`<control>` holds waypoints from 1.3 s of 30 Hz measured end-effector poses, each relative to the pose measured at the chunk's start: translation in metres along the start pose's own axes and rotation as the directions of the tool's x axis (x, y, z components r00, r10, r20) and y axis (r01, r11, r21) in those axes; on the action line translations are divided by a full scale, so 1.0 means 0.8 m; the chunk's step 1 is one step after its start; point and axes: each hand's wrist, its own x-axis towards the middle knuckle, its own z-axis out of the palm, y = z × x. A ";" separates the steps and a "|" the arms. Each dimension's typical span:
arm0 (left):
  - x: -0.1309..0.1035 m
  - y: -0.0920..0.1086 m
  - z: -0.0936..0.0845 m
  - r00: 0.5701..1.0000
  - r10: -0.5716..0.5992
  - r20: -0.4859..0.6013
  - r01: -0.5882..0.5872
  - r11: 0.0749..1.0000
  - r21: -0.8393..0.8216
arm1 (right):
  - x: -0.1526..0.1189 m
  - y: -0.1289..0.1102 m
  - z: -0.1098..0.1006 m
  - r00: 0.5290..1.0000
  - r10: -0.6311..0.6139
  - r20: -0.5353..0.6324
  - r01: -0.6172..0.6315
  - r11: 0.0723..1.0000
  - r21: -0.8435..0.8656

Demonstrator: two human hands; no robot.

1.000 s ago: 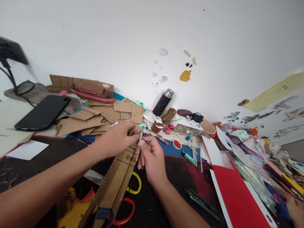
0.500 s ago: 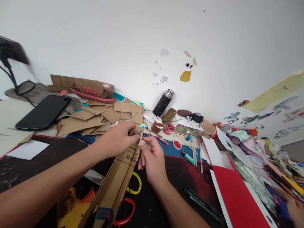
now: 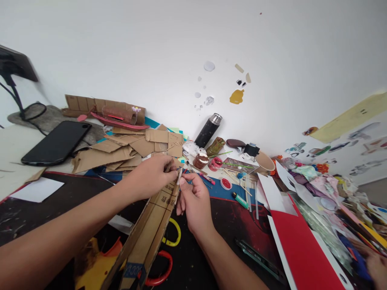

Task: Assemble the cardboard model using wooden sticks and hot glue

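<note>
A long folded cardboard piece with printed characters slants from the bottom edge up to both hands. My left hand is closed around its far end, the fingers partly hidden behind it. Between the thumb and forefinger of my right hand is a small whitish strip, pressed against the cardboard's right edge. The two thumbs almost meet there. Beneath the cardboard, yellow-handled scissors and a red handle stick out to the right.
Cardboard scraps pile up behind my left arm. A black thermos, a brown paint jar and a red paint cup stand beyond my hands. A phone lies left; red card and a cutter lie right.
The hands and cardboard keep almost the same pose. The whole view has shifted by a few pixels.
</note>
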 end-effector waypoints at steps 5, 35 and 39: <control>0.000 0.000 0.001 1.000 -0.010 -0.003 0.010 1.000 -0.011 | 0.000 0.000 -0.001 1.000 -0.002 0.007 0.002 1.000 0.000; 0.000 0.000 0.000 1.000 0.006 -0.018 -0.006 1.000 -0.007 | -0.002 -0.003 0.000 1.000 -0.008 -0.005 0.008 1.000 -0.020; 0.000 0.001 0.000 1.000 0.015 -0.020 -0.015 1.000 -0.011 | -0.002 -0.002 0.000 1.000 -0.005 -0.004 0.005 1.000 -0.022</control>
